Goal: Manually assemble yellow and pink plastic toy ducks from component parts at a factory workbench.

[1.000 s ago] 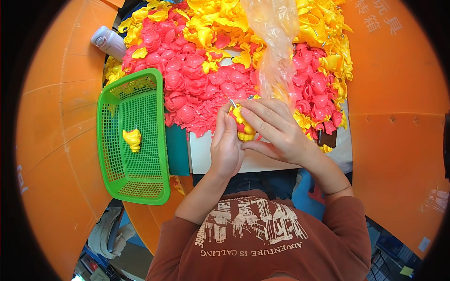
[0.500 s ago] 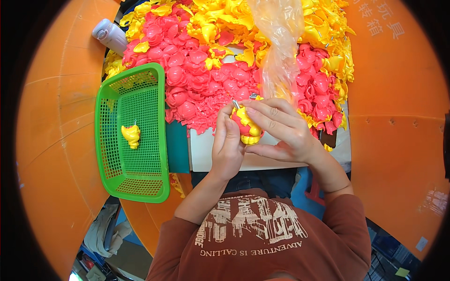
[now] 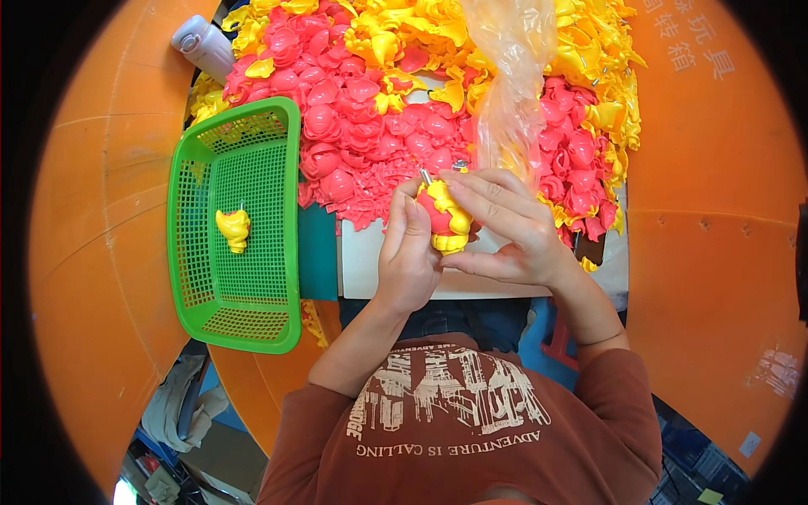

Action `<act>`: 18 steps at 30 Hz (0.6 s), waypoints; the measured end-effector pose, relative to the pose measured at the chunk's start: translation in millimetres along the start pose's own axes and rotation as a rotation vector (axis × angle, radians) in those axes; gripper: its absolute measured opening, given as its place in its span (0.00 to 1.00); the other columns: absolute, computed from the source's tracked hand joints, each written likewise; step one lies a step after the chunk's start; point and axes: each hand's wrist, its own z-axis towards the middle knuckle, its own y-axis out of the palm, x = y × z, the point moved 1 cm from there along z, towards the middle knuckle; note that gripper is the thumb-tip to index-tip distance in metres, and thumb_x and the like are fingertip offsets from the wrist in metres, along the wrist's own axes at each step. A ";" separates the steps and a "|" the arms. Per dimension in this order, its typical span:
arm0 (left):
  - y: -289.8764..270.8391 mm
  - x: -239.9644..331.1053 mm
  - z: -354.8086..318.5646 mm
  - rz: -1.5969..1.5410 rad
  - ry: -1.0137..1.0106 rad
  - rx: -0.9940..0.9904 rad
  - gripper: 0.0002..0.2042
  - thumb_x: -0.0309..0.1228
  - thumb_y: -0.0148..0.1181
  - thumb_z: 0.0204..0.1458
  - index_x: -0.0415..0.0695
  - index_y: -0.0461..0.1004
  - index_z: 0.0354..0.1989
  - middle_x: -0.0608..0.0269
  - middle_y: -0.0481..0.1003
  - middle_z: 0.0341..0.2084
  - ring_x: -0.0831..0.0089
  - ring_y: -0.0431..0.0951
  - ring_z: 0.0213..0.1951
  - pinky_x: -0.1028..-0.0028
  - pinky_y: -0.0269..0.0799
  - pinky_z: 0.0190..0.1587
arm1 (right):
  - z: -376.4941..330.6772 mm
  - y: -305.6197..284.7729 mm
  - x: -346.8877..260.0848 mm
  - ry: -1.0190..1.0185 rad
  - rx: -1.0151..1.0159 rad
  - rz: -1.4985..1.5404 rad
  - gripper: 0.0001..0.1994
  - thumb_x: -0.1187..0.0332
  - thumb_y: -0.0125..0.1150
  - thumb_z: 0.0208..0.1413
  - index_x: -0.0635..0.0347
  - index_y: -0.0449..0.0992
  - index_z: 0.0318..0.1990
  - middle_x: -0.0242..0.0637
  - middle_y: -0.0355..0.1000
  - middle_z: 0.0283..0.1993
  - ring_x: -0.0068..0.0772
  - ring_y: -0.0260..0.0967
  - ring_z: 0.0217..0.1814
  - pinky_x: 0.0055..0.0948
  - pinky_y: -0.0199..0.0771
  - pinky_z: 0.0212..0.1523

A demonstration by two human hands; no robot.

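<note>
Both my hands are closed round a small yellow and pink plastic toy figure [image 3: 449, 223] above the front of the worktable. A short metal pin sticks up from its top. My left hand [image 3: 408, 261] grips its left side, thumb upright along it. From the right, my right hand [image 3: 515, 225] lays its fingers over the top, with its thumb at the base. The fingers hide part of the figure. To the left, a similar yellow figure [image 3: 233, 230] with a thin metal pin lies in a green plastic basket [image 3: 292, 278].
Pink plastic shells [image 3: 341, 122] and yellow plastic pieces [image 3: 421, 25] are heaped across the table's far side. A clear plastic bag [image 3: 509, 93] lies over them. A pale flask [image 3: 202, 46] stands at the far left. Orange panels [image 3: 707, 236] flank both sides.
The figure has turned slightly between my hands, showing a little more of its pink part. Both hands keep nearly the same hold. The whole view has shifted slightly.
</note>
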 end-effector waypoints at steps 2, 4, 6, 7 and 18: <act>5.3 0.2 -0.8 0.039 0.008 0.072 0.20 0.44 0.31 0.62 0.43 0.51 0.55 0.54 0.65 0.45 0.68 0.72 0.43 0.69 0.73 0.44 | 0.2 -0.7 -1.5 -0.044 0.017 -0.034 0.34 0.64 0.73 0.35 0.67 0.69 0.53 0.49 0.67 0.54 0.49 0.66 0.52 0.37 0.67 0.51; 6.0 -0.6 -1.2 0.077 0.010 0.139 0.20 0.45 0.31 0.62 0.43 0.53 0.54 0.55 0.67 0.43 0.67 0.73 0.40 0.69 0.74 0.41 | -1.0 -3.3 -1.7 -0.043 0.017 -0.049 0.34 0.64 0.73 0.34 0.67 0.69 0.53 0.49 0.67 0.54 0.49 0.66 0.52 0.38 0.67 0.50; 3.7 -3.0 -0.8 0.035 0.005 0.072 0.21 0.44 0.32 0.62 0.43 0.47 0.57 0.53 0.63 0.47 0.67 0.71 0.46 0.69 0.72 0.46 | -2.8 -4.7 -1.1 -0.038 0.018 -0.068 0.34 0.63 0.73 0.34 0.67 0.69 0.52 0.50 0.67 0.54 0.49 0.66 0.52 0.38 0.67 0.50; 5.4 -2.1 -1.3 0.037 0.005 0.072 0.21 0.44 0.32 0.62 0.43 0.47 0.57 0.53 0.63 0.47 0.67 0.71 0.46 0.69 0.72 0.46 | -2.6 -4.2 -1.9 -0.050 0.026 -0.073 0.34 0.63 0.73 0.34 0.67 0.69 0.52 0.50 0.67 0.54 0.50 0.66 0.52 0.38 0.67 0.50; 11.3 2.5 0.1 0.023 -0.014 0.087 0.21 0.43 0.32 0.63 0.42 0.48 0.57 0.54 0.62 0.49 0.68 0.69 0.48 0.69 0.69 0.48 | -5.4 -1.2 -3.5 -0.076 0.031 -0.112 0.34 0.64 0.73 0.35 0.65 0.68 0.53 0.51 0.66 0.54 0.50 0.66 0.51 0.39 0.68 0.50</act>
